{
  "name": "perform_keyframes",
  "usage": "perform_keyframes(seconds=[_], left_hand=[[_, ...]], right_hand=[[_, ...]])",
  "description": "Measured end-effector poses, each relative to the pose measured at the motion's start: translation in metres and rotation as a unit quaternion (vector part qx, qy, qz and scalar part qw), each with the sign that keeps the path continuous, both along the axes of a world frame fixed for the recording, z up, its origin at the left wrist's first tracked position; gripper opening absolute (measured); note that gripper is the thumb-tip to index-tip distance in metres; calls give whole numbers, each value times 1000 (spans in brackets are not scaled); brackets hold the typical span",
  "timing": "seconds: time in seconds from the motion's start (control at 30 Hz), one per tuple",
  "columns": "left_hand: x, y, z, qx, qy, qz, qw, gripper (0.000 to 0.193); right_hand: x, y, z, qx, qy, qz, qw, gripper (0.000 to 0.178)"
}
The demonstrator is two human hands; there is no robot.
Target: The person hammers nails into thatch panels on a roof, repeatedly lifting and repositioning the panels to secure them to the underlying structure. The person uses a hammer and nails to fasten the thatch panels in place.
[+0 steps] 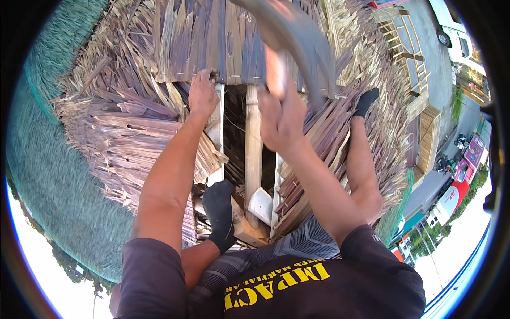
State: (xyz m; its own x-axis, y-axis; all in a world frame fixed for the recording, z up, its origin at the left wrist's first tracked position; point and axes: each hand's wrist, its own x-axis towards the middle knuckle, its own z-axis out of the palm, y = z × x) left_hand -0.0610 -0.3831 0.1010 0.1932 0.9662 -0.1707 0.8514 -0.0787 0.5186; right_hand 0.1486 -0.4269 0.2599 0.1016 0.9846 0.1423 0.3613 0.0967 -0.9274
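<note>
My right hand grips a hammer by its wooden handle. The tool is raised close to the camera, and its curved dark head is smeared by motion. At the lower edge of a dried-leaf thatch panel, my left hand is closed with its fingertips beside the top of a white-edged batten. Whatever it pinches is too small to make out. Between my hands a gap in the roof shows a bamboo pole running lengthwise.
My feet in dark socks brace on the steep roof. A white block and a wooden beam lie low in the gap. Layered thatch surrounds it. Green netting covers the left slope. A wooden ladder and parked vehicles are down right.
</note>
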Motion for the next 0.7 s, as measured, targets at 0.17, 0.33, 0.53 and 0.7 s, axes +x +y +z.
perform_keyframes(seconds=[0.17, 0.33, 0.53, 0.7], left_hand=[[-1, 13, 12, 1, -37, -6, 999, 32], [55, -12, 76, 55, -141, 57, 987, 24], [134, -62, 142, 89, -167, -68, 980, 19], [143, -65, 144, 61, -94, -143, 983, 14]], right_hand=[[-6, 4, -49, -418, -112, 81, 898, 43], [38, 6, -62, -405, 591, -97, 691, 41], [58, -20, -41, -247, 758, -139, 588, 47], [64, -49, -58, -224, 787, -100, 565, 52]])
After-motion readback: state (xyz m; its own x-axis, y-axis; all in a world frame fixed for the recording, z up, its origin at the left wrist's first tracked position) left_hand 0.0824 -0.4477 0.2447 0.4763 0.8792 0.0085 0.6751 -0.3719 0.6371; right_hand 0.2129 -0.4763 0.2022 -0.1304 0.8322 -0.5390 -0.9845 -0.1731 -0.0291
